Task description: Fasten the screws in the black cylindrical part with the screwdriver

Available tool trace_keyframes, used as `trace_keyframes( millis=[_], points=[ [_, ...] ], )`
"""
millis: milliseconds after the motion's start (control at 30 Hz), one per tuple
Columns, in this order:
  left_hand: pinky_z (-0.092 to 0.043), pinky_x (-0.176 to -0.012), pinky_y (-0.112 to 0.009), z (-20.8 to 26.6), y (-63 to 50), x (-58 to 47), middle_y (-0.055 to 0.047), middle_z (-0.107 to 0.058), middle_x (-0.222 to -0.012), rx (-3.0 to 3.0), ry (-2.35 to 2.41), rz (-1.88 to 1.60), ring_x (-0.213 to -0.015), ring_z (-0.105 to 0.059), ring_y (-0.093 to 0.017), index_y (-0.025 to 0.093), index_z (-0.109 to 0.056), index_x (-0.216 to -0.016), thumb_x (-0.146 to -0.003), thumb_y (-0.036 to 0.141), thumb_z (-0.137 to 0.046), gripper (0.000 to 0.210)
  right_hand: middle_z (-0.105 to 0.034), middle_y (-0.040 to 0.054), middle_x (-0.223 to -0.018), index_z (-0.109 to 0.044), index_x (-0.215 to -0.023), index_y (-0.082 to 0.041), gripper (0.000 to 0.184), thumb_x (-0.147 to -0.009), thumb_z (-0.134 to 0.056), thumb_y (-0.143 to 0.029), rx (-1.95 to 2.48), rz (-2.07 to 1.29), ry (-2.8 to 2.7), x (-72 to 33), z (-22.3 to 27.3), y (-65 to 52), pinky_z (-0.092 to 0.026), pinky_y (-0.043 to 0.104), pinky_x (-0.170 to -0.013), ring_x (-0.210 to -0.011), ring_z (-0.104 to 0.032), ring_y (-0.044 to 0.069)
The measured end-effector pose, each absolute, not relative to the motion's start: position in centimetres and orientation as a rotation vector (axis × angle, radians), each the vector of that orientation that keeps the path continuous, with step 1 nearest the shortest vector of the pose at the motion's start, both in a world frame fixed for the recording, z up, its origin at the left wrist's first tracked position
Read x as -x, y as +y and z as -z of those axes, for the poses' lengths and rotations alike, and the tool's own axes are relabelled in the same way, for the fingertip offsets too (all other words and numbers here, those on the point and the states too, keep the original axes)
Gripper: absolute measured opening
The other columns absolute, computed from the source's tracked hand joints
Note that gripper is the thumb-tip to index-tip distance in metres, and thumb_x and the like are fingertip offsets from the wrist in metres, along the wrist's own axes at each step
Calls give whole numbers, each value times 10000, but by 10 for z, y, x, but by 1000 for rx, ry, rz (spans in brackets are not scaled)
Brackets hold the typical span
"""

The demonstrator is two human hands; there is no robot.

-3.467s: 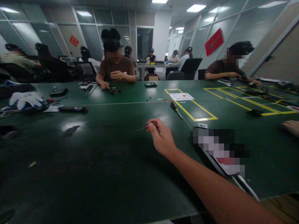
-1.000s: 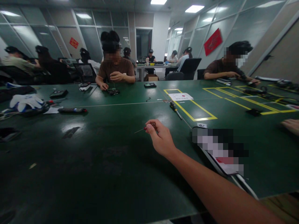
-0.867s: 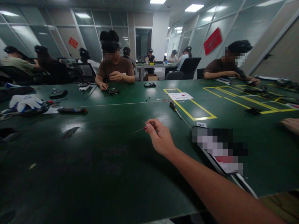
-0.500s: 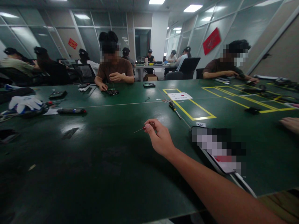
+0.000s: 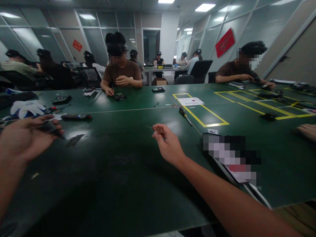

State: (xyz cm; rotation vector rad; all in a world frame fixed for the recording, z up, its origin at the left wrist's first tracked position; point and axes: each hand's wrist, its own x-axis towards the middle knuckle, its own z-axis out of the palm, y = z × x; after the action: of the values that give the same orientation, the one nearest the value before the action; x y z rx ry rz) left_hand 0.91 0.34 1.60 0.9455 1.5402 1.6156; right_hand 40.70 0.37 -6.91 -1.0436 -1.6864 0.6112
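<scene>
At the left, my left hand (image 5: 27, 140) is raised above the green table (image 5: 106, 184), its fingers closed around a dark, flat object (image 5: 50, 126). Blur and the fingers hide what kind of object it is. In the middle, my right hand (image 5: 170, 144) pinches a small screwdriver (image 5: 149, 127) with a thin metal shaft pointing left and slightly up. The fingers cover most of its handle. Beyond my right hand lies a larger black and yellow screwdriver (image 5: 185, 116).
White gloves (image 5: 27, 109) and a black pen-shaped tool (image 5: 76, 117) lie at the left. A dark pouch (image 5: 209, 151) with a blurred-out top lies by my right forearm. Yellow tape (image 5: 214, 126) marks the table. Across it, a person (image 5: 123, 74) works on a small device (image 5: 119, 96).
My left hand has come into view at the left, holding the dark object; the dark thing lying there is no longer visible. The small screwdriver's tip has turned upward in my right hand.
</scene>
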Motion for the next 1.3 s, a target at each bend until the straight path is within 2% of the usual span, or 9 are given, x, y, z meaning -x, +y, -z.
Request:
trace_keyframes(
  millis=[33,100,200,333,467,600,800,967,1300],
  points=[
    [-450,-818,-262,-12,6,-24,28,-593,-806,-930,1477,-1582,-834,-534,-93,93,-556,-1013,-832,58,-457,210,-726,30,-932,-604,-1198,-236,221,-999,-516,-271,1049,-625,-1679,-407,69,4,-518,336,-811,-874,-709,188],
    [-430,-756,-229,-3,12,-57,40,-595,-859,-999,1470,-1430,-799,-529,-87,140,-569,-1085,-694,-30,-521,429,-713,10,-837,-626,-1180,-231,220,-1001,-534,-318,1078,-641,-1679,-407,66,3,-510,321,-749,-788,-702,183],
    [-464,-737,-283,12,15,-103,-2,-641,-1010,-1209,1522,-1151,-859,-595,-155,196,-559,-1228,-701,86,-701,556,-669,-12,-741,-684,-1051,-231,211,-980,-586,-404,1118,-609,-1710,-408,60,-1,-472,296,-654,-670,-644,165],
    [-505,-914,-378,34,8,-156,-74,-691,-1184,-1522,1453,-892,-1088,-641,-249,195,-589,-1260,-747,270,-786,554,-607,-26,-665,-654,-823,-221,259,-915,-683,-461,1120,-569,-1716,-407,55,-7,-410,273,-579,-605,-560,143],
    [-530,-955,-400,60,-2,-191,-65,-733,-1091,-1599,1247,-940,-1011,-692,-242,182,-665,-1147,-704,241,-822,474,-542,-44,-620,-579,-730,-219,333,-854,-754,-474,1099,-595,-1662,-406,54,-9,-372,263,-547,-569,-490,124],
    [-502,-1042,-432,90,-3,-195,-66,-719,-1175,-1650,1153,-1182,-1096,-676,-252,206,-727,-1150,-727,258,-816,436,-524,-49,-633,-583,-752,-215,335,-873,-733,-488,1024,-706,-1578,-405,57,-6,-369,262,-549,-572,-471,116],
    [-467,-1107,-439,108,1,-191,-73,-705,-1264,-1601,1150,-1190,-1190,-656,-250,217,-675,-1272,-739,214,-818,552,-656,-10,-741,-654,-877,-212,231,-930,-671,-437,801,-952,-1360,-403,62,-1,-505,283,-653,-669,-619,143],
    [-512,-1048,-424,102,-2,-192,-71,-733,-1190,-1606,1209,-1188,-1118,-688,-247,196,-706,-1182,-764,222,-801,429,-692,-2,-798,-678,-954,-227,184,-943,-673,-411,811,-891,-1393,-402,65,-3,-535,290,-697,-727,-668,150],
    [-487,-1085,-452,103,-3,-188,-65,-729,-1228,-1699,1246,-1156,-1157,-674,-263,229,-722,-1199,-785,261,-804,424,-744,22,-886,-666,-1047,-243,179,-992,-603,-401,972,-558,-1672,-402,63,-15,-533,330,-752,-808,-721,189]
  ],
)
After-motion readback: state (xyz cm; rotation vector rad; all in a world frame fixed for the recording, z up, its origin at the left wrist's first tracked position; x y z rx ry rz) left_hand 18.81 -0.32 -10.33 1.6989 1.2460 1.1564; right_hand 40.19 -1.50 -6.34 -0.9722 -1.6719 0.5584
